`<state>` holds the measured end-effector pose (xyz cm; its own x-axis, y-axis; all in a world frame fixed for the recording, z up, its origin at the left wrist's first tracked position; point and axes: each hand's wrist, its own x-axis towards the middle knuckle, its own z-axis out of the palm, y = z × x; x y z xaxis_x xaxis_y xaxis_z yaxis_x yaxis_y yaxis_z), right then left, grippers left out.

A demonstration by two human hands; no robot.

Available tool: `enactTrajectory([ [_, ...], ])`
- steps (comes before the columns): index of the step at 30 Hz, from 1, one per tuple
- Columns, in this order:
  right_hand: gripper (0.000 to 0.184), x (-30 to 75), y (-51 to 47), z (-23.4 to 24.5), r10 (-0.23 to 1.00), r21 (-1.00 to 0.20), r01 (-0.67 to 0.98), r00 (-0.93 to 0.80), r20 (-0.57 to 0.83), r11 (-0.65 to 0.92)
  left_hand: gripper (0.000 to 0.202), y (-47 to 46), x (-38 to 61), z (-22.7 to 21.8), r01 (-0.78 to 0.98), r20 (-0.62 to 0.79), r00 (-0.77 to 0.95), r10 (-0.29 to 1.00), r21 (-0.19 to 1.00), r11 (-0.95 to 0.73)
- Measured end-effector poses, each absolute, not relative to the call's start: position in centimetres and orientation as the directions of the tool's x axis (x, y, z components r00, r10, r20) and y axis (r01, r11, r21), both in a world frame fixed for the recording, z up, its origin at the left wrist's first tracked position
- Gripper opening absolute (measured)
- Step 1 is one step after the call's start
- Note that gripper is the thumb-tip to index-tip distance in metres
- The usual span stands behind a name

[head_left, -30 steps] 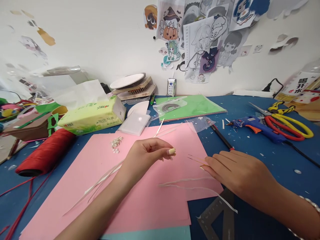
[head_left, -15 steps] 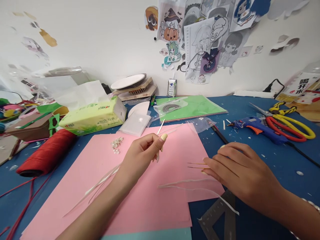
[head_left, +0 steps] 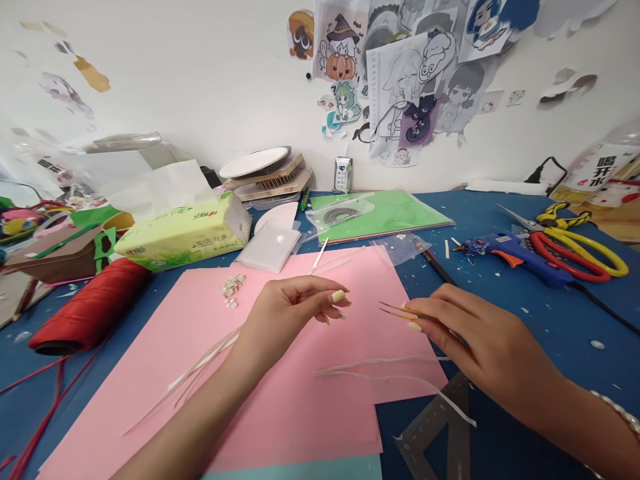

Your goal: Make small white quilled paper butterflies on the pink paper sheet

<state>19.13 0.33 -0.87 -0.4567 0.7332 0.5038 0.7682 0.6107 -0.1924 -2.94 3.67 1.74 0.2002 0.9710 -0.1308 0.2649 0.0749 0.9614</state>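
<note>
My left hand (head_left: 300,300) hovers over the middle of the pink paper (head_left: 280,400). Its thumb and fingertips are pressed together; whatever sits between them is too small to make out. Tweezers (head_left: 405,311) with dark, parted tips are held in my right hand (head_left: 480,327), their points aimed at my left fingertips with a gap between. Behind my left hand shows a narrow white strip (head_left: 320,255). More pale strips (head_left: 200,367) pass beneath my left forearm, and a thin white strip (head_left: 450,403) trails across the paper near my right hand.
White curled pieces (head_left: 233,285) are heaped on the paper. A metal triangle ruler (head_left: 457,407) lies near my right wrist. Rightward are a blue glue gun (head_left: 525,259) and red-and-yellow-handled tools (head_left: 575,257). A red thread spool (head_left: 90,307) and tissue pack (head_left: 185,233) stand left.
My left hand has turned slightly, its fingertips shifting right and down. The tweezers in my right hand have tilted, their tips rising a little. The view has shifted slightly.
</note>
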Motion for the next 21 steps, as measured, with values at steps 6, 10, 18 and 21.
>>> enactTrajectory([
  [6,0.019,19.5,0.6,-0.8,0.783,-0.320,0.753,-0.392,0.484,0.575,0.022,3.4,-2.8,1.6,0.450,-0.153,0.266,0.952,0.893,0.018],
  [10,0.019,19.6,0.8,-1.0,0.753,-0.298,0.730,-0.431,0.498,0.615,0.022,3.6,-2.9,1.3,0.522,-0.117,0.291,0.950,0.851,-0.055],
  [18,0.028,19.1,0.7,-1.5,0.544,-0.126,0.543,-0.740,0.394,0.830,0.018,3.7,-3.7,1.4,0.504,-0.215,0.424,0.880,0.863,-0.032],
  [21,0.027,19.1,0.7,-1.5,0.517,-0.077,0.533,-0.761,0.392,0.843,0.022,3.5,-4.0,2.3,0.546,-0.278,0.613,0.740,0.825,-0.142],
])
